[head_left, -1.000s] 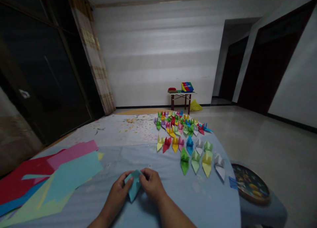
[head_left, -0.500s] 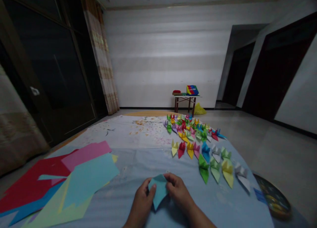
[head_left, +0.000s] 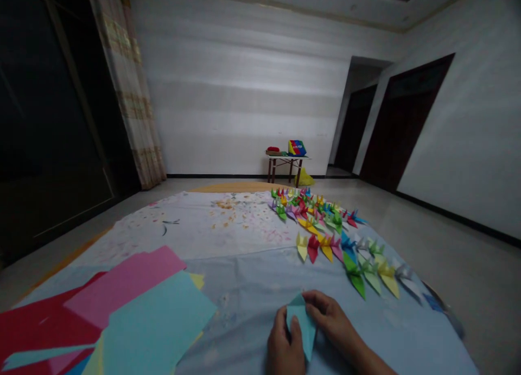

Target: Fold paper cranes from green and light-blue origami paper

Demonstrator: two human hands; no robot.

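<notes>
Pinches the fold (head_left: 302,323) from both sides. Left hand (head_left: 285,345) curled round its left edge, thumb on top. Right hand (head_left: 336,323) closed on its upper right corner, fingers bent, tight against the paper. Both shut on the fold, holding nothing else.

Keeps the fold low over the cloth (head_left: 244,277), at the near edge, point down and close to the body. Seemingly held so to bring both thumbs onto one crease and to stop slipping or springing open. Cannot tell whether touching the cloth or held just clear of it.

Just left of the hands, within easy reach: flat sheets (head_left: 154,321), teal over pink, red and yellow. Overlapped loosely rather than squared up, probably fanned for picking by colour.

To the right and farther off: folded figures (head_left: 325,223) in many colours. Set in rows on the cloth, points toward the near side, the nearest row near the right hand but not touching it. Kept apart from the sheets and from the working spot, likely to avoid crushing.

Well apart, against the far wall: a table (head_left: 285,160) with a colourful box on it.
</notes>
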